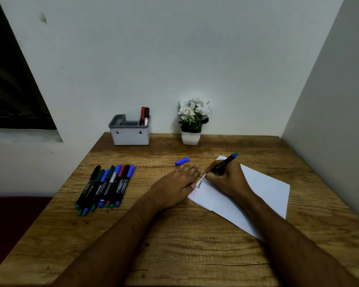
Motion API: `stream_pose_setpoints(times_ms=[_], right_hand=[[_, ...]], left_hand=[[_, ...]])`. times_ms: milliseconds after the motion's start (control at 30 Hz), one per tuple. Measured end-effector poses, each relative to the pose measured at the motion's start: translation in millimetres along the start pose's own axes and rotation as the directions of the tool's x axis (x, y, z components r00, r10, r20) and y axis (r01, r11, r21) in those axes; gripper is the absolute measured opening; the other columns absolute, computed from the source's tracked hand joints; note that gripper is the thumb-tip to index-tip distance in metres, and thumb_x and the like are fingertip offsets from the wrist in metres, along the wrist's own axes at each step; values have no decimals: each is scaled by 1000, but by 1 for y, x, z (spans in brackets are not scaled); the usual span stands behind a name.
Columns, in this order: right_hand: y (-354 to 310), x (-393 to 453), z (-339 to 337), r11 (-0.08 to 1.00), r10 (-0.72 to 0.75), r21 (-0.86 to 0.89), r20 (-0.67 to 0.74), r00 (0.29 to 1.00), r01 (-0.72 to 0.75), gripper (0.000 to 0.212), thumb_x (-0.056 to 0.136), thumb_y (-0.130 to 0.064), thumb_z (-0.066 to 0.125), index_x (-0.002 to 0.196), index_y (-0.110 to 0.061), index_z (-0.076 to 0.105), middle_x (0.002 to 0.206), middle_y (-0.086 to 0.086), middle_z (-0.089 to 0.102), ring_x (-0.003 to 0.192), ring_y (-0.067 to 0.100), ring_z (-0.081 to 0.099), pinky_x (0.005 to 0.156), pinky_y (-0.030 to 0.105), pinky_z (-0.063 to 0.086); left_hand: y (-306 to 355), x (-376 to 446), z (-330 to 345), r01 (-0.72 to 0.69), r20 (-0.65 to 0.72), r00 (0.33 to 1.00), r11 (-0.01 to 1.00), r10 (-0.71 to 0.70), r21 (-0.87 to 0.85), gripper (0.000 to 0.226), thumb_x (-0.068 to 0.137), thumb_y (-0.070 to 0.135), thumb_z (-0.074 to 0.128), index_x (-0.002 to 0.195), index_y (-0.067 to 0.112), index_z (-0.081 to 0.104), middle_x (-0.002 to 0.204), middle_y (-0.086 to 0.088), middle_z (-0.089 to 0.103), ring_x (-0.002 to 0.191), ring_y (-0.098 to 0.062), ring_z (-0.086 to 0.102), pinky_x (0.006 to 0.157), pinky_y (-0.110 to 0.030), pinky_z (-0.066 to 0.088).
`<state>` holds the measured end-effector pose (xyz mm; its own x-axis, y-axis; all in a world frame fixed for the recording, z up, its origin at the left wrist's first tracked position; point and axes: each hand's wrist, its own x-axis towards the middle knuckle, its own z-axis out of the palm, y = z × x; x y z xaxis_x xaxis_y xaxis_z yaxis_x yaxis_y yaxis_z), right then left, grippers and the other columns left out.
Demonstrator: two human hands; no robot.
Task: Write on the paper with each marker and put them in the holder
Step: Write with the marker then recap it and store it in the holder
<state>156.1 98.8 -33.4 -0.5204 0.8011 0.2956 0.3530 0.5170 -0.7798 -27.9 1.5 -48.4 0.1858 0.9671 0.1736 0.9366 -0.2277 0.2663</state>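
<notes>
My right hand (226, 179) grips a black marker (226, 162) with a blue-green end, its tip on the white paper (263, 193) at the sheet's left edge, where a few written marks show. Its blue cap (182, 161) lies loose on the table just beyond my left hand (178, 185). That hand rests flat, fingers together, pressing the paper's left edge. A row of several capped markers (106, 187) lies on the left of the table. The grey-and-white holder (130, 132) stands at the back with a red marker and a black marker (144, 116) upright in its right compartment.
A small white pot of white flowers (192, 121) stands at the back, right of the holder. Walls close in behind and on the right. The wooden table (174, 245) ends on the left beside the marker row, with a dark red floor below.
</notes>
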Motion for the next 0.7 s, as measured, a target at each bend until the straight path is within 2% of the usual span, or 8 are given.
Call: stream_pose_setpoints(times_ms=[600, 700], right_hand=[[1, 2, 1, 999, 43, -12, -51, 998, -44, 4, 81, -2, 73, 79, -5, 77, 75, 7, 76, 77, 20, 71, 68, 36, 57], [0, 2, 0, 998, 55, 6, -46, 997, -55, 4, 81, -2, 73, 78, -3, 76, 73, 8, 75, 69, 16, 70, 65, 38, 57]], left_hand=[[1, 0, 0, 11, 1, 1000, 1000, -11, -17, 53, 106, 29, 35, 156, 20, 22, 164, 4, 15, 151, -6, 5, 116, -18, 0], [-1, 1, 2, 10, -7, 1000, 1000, -10, -16, 53, 105, 29, 35, 156, 20, 23, 164, 4, 16, 151, -6, 5, 117, -19, 1]])
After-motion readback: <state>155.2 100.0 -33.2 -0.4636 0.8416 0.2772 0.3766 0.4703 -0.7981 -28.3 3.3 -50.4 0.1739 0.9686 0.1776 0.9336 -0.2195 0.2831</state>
